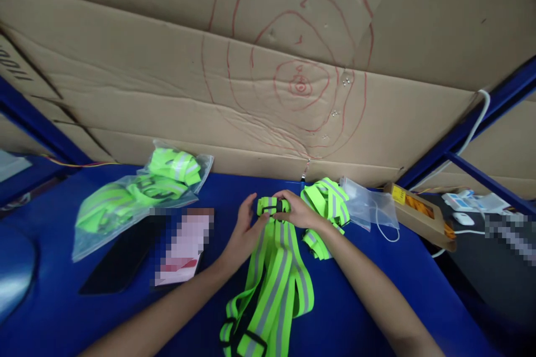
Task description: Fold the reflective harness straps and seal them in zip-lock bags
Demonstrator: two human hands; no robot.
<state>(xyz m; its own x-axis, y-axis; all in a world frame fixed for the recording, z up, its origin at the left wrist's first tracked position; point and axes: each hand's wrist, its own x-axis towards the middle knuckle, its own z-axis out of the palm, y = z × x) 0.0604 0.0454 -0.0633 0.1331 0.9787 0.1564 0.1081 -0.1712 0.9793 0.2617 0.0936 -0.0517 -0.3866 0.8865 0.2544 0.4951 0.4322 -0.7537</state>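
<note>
A neon-green reflective strap (pixel 274 284) with grey stripes and black buckles lies in long folds on the blue table. Its far end is bunched around a black buckle between my hands. My left hand (pixel 247 223) holds the left side of that end, thumb against the buckle and fingers curled behind. On the right side my right hand (pixel 295 211) pinches the same bunched end. Fingertips behind the strap are partly hidden. Just right of my right hand sits another folded green strap bundle (pixel 329 201).
Left on the blue table (pixel 355 301) are clear bags of green straps (pixel 171 170), a black flat object (pixel 121 259) and a phone (pixel 184 248). To the right lie an empty plastic bag (pixel 364 206) and a cardboard box (pixel 422 215). A cardboard wall (pixel 146 78) stands behind.
</note>
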